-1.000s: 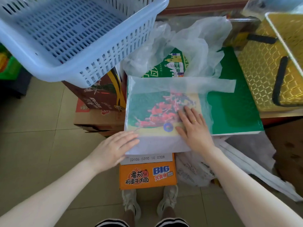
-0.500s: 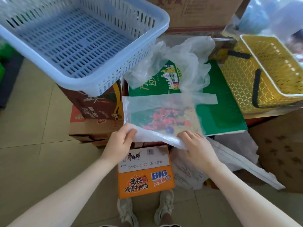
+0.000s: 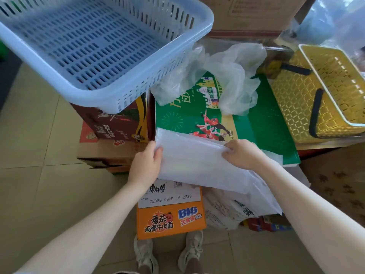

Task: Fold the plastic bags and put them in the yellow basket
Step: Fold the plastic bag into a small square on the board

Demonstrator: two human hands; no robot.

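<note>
A translucent white plastic bag (image 3: 195, 161), folded into a wide band, lies over the near edge of a green printed carton (image 3: 262, 133). My left hand (image 3: 146, 163) pinches the bag's left end and my right hand (image 3: 242, 153) grips its upper right edge. A second, crumpled clear bag (image 3: 227, 76) sits at the back of the carton. The yellow basket (image 3: 296, 99) with black handles stands to the right, beyond my right hand.
A large pale blue slotted basket (image 3: 94, 56) sits on brown boxes (image 3: 116, 125) at the left. An orange noodle carton (image 3: 169, 212) and more white bags (image 3: 237, 210) lie below the hands. Tiled floor (image 3: 39, 175) spreads to the left, my shoes (image 3: 167, 252) below.
The hands went from pressing the bag flat to lifting its near edge and folding it over away from me. The bag is now a narrower band, and the carton's picture is uncovered.
</note>
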